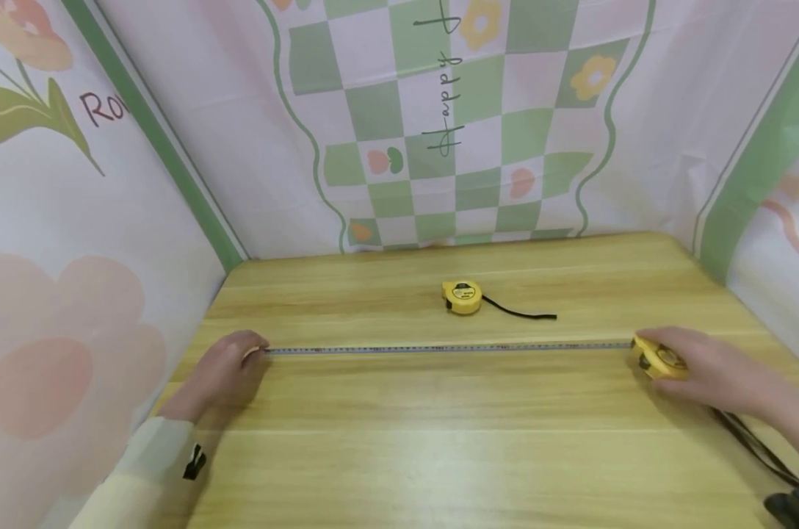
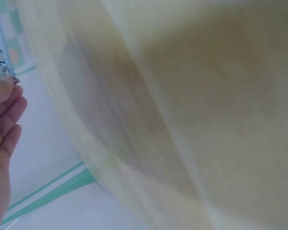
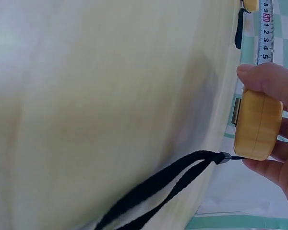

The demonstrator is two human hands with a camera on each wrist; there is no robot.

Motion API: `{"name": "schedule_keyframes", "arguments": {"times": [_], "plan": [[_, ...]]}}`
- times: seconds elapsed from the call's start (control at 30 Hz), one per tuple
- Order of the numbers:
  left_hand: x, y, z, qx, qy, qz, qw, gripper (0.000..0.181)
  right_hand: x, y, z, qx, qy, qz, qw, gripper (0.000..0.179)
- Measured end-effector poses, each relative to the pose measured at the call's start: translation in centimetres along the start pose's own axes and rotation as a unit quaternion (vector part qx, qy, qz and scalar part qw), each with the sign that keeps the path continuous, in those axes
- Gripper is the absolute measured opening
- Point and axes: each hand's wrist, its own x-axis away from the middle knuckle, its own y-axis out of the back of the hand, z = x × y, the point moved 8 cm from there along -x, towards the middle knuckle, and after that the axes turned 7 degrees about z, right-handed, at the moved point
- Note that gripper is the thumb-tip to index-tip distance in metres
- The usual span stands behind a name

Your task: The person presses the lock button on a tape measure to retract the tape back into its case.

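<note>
A tape measure blade (image 1: 439, 348) stretches straight across the table between both hands. At its left end, my left hand (image 1: 224, 367) pinches the blade tip between thumb and fingers; the low numbers show beside the thumb in the left wrist view. My right hand (image 1: 720, 371) grips the yellow tape measure case (image 3: 258, 122), thumb lying along the top where the blade comes out. From the case hangs a black wrist strap (image 3: 168, 184). In the right wrist view the blade shows a red 50 mark and several numbers past it, close to the thumb.
A second yellow tape measure (image 1: 464, 298) lies on the wooden table (image 1: 399, 455) beyond the blade, its black strap (image 1: 521, 314) trailing right. Behind the table hangs a patterned cloth (image 1: 426, 147), with more printed cloth at both sides.
</note>
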Motion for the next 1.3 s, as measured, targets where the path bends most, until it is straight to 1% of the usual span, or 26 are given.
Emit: {"name": "schedule_keyframes", "arguments": {"times": [0.17,0.3,0.37,0.53,0.63,0.77,0.83,0.9,0.97,1.07,1.2,1.3], "plan": [[-0.8,0.9,-0.1,-0.018,-0.031,-0.032,0.9988,0.021,-0.6,0.9,-0.3,0.008,0.000,-0.003,1.0000,0.076],[-1.4,1.4,-0.1,-0.028,-0.040,-0.041,0.9980,0.020,-1.2,1.8,-0.6,0.010,-0.001,-0.004,0.9999,0.075],[-1.7,1.6,-0.1,-0.029,-0.038,-0.041,0.9980,0.020,-1.5,2.3,-0.6,0.014,0.005,-0.010,0.9998,0.075],[-2.2,2.1,0.2,-0.030,-0.023,-0.038,0.9986,0.019,-2.3,3.7,-0.1,0.037,0.058,-0.049,0.9965,0.077],[-2.5,2.3,0.5,-0.033,-0.017,-0.040,0.9985,0.018,-2.8,4.3,-0.1,0.050,0.068,-0.060,0.9946,0.077],[-3.0,2.5,0.8,-0.038,-0.017,-0.044,0.9982,0.018,-3.5,5.2,-0.2,0.066,0.069,-0.068,0.9931,0.077],[-3.3,2.7,1.0,-0.037,-0.017,-0.045,0.9981,0.019,-3.8,5.7,-0.1,0.073,0.080,-0.076,0.9913,0.077],[-3.5,2.9,1.1,-0.034,-0.019,-0.048,0.9981,0.019,-4.2,6.1,0.1,0.083,0.092,-0.083,0.9888,0.071],[-3.8,3.1,1.2,-0.033,-0.019,-0.051,0.9980,0.019,-4.6,6.5,0.3,0.092,0.104,-0.088,0.9864,0.068],[-4.1,3.3,1.4,-0.034,-0.018,-0.050,0.9980,0.017,-5.2,6.9,0.3,0.102,0.101,-0.080,0.9865,0.068],[-4.6,3.5,1.8,-0.034,-0.002,-0.039,0.9986,0.017,-6.0,7.3,-0.2,0.104,0.067,-0.058,0.9906,0.076],[-5.0,3.6,2.3,-0.034,0.011,-0.032,0.9988,0.016,-6.4,7.6,-0.6,0.103,0.055,-0.052,0.9918,0.077]]}}
